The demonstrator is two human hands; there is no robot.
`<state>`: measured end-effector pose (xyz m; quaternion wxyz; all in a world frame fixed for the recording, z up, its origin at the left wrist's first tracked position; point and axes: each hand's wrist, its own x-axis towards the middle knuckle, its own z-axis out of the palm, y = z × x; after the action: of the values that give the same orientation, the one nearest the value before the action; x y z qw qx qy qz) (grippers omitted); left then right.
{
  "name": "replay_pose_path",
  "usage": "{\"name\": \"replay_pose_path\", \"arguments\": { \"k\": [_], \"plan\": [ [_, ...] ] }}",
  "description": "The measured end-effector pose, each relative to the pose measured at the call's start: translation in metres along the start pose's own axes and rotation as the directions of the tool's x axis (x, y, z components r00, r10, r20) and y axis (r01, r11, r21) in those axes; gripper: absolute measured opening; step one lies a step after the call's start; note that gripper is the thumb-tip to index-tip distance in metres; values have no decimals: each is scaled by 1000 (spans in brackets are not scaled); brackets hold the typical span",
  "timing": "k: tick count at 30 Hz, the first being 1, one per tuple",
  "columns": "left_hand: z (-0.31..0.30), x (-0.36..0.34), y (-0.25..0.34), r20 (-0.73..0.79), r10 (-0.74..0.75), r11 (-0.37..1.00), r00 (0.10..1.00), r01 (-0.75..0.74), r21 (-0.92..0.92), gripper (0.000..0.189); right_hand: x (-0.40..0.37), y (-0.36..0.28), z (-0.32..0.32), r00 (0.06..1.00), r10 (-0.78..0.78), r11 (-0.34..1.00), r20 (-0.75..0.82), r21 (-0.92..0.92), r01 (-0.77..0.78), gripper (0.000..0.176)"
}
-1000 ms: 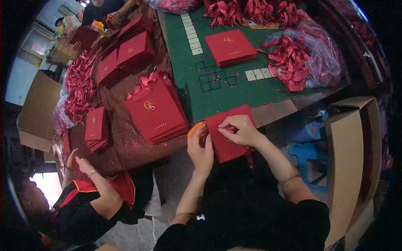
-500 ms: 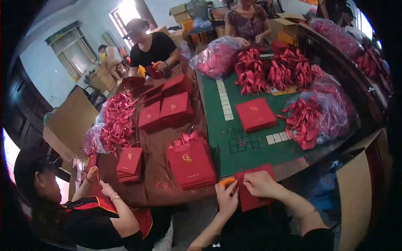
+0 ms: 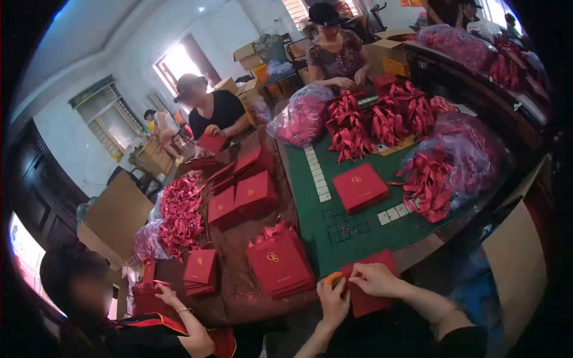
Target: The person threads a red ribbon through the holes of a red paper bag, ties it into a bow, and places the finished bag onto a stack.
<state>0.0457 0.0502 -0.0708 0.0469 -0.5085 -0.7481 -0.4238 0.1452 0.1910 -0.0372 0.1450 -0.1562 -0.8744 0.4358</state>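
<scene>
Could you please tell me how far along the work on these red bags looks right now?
Done, it seems: a stack of ribboned bags lies left of the hands. In hand: the left hand and right hand hold one red bag at the table edge, fingers pinching its top. Left, probably: the flat stack on the green mat and heaps of loose ribbons.

Red gift bags (image 3: 279, 265) with gold logos, stacked on the brown table (image 3: 239, 286); a flat red stack (image 3: 360, 188) on the green mat (image 3: 346, 235), near a row of white tiles (image 3: 317, 173); red ribbon bundles (image 3: 349, 128) heaped beyond. At the far side, a person in black (image 3: 216, 110) and another in a patterned top (image 3: 335, 56).
</scene>
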Motion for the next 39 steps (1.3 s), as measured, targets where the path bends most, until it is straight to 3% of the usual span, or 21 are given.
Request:
{"name": "replay_pose_path", "arguments": {
  "k": [2,3,5,9,11,14,16,18,20,22,24,26,29,31,32,34,39],
  "plan": [
    [4,-2,-1,131,69,979,989,-93,181,28,-1,13,8,993,-95,995,-66,-28,93,16],
    [6,-4,-2,137,79,978,987,-103,182,28,-3,14,9,992,-89,996,-87,1,89,15],
    [13,-4,-5,19,27,998,999,-28,62,25,-4,19,9,994,-67,996,-88,55,72,14],
    [21,-1,-1,-50,-20,997,999,24,80,22,-1,29,13,994,-21,964,-105,260,48,13],
    [21,4,-1,-48,-2,997,999,5,71,20,-1,24,6,995,-34,967,-97,247,57,13],
    [16,15,-6,-39,70,997,997,-69,41,18,1,22,-3,998,-47,980,-36,190,53,16],
    [10,22,-6,-30,130,992,991,-129,14,16,2,32,-5,999,-39,919,38,395,20,24],
    [0,27,-3,124,170,983,978,-178,52,13,5,38,-14,993,-101,918,65,390,68,29],
    [-2,25,-17,149,239,967,959,-250,54,12,6,30,-30,937,0,919,350,369,-138,28],
    [-6,27,-20,177,304,947,936,-317,50,11,8,33,-29,930,5,923,367,357,-146,28],
    [-10,27,-16,248,204,979,947,-203,-30,10,7,34,-29,918,11,926,397,343,-160,28],
    [-11,28,-18,230,250,968,940,-247,-44,9,8,32,-30,924,64,893,377,393,-222,26],
    [-14,27,-13,234,175,984,956,-181,1,10,5,35,-25,938,30,882,345,433,-187,25],
    [-22,34,-9,277,360,913,891,-397,92,11,7,39,-20,953,60,876,297,443,-193,23],
    [-21,34,-6,241,332,924,912,-365,110,11,6,40,-20,941,43,888,335,419,-190,23],
    [-22,30,-4,260,411,849,874,-471,240,9,6,35,-22,946,86,810,312,531,-248,22],
    [-49,14,-11,190,335,863,923,-381,331,9,11,35,-23,917,92,850,387,449,-275,23]
  ]
}}
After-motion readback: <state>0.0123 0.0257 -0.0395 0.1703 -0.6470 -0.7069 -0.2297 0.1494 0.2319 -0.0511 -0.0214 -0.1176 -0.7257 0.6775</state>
